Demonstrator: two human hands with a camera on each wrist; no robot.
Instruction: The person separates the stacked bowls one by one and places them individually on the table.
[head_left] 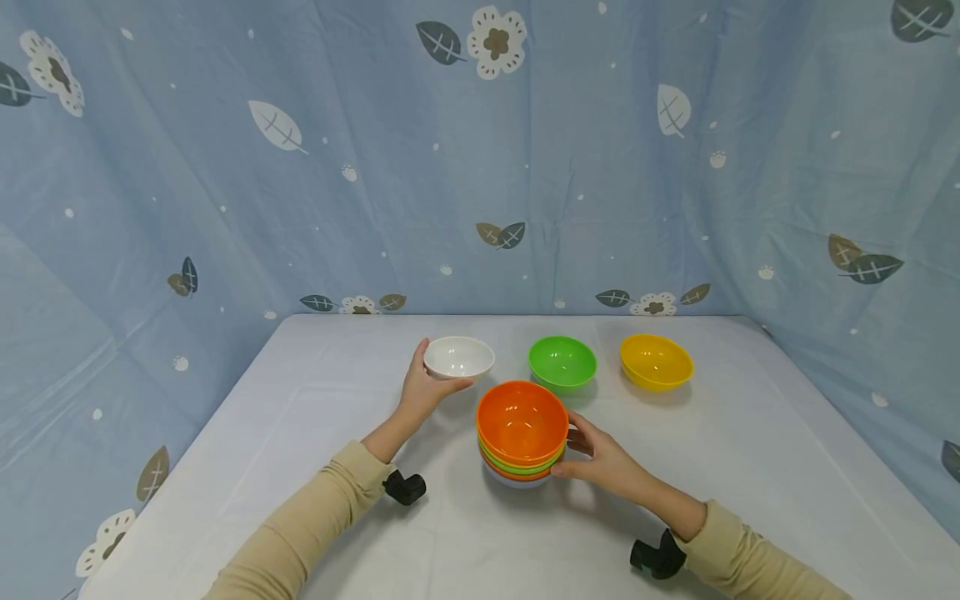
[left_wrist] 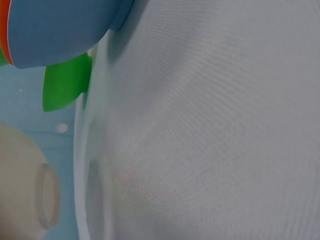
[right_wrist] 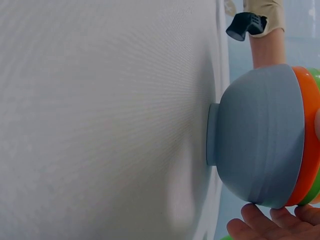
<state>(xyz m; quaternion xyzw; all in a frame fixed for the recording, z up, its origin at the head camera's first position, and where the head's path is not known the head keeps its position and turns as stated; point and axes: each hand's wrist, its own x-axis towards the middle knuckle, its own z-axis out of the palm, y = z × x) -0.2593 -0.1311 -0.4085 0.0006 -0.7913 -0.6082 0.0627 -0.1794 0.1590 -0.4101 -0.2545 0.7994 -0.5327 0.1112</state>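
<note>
My left hand (head_left: 426, 390) holds a white bowl (head_left: 459, 358) by its sides, thumb on the near side and fingers on the left. In the left wrist view the white bowl's foot ring (left_wrist: 47, 195) hangs clear of the tabletop. At the table's middle is a stack of nested bowls: an orange bowl (head_left: 522, 421) on top, green and orange rims below, and a blue-grey bowl (right_wrist: 257, 135) lowest. My right hand (head_left: 603, 457) grips this stack from the right, thumb on the near side and fingers behind. The stack's foot appears to rest on the cloth.
Behind the stack stands a green bowl (head_left: 562, 363), and a yellow bowl (head_left: 656, 363) is at the back right. A white cloth covers the table (head_left: 330, 367). A blue patterned curtain (head_left: 375, 167) hangs behind it. Black devices (head_left: 405, 488) sit at both wrists.
</note>
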